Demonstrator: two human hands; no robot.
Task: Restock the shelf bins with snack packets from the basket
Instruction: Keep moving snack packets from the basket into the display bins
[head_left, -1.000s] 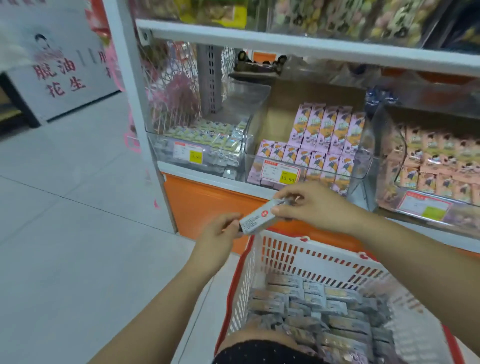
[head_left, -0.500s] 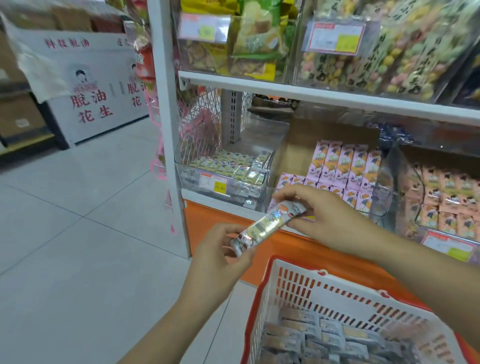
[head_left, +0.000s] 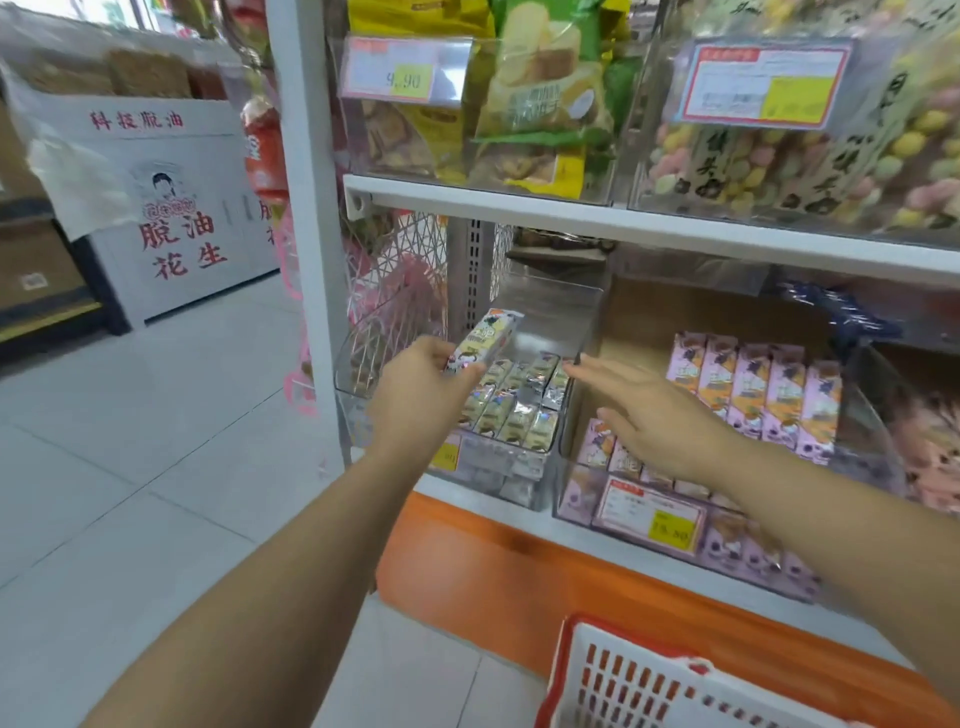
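My left hand (head_left: 421, 395) grips a long silvery snack packet (head_left: 485, 340) and holds it tilted over the left clear shelf bin (head_left: 550, 312), above rows of matching greenish packets (head_left: 514, 405). To the right, my right hand (head_left: 649, 410) is flat with fingers spread and holds nothing; its fingertips reach toward the bin's right wall. The red and white basket (head_left: 623, 670) shows only its rim at the bottom edge, and its contents are out of view.
A second clear bin (head_left: 649, 514) to the right holds purple packets (head_left: 753, 389). The upper shelf (head_left: 623, 218) carries bins of bagged snacks. A white upright post (head_left: 311, 208) bounds the shelf on the left, with tiled floor (head_left: 130, 467) beyond.
Both hands held the packet near the basket before. Now my right hand has let go and opened, and my left hand has carried the packet up over the left bin.
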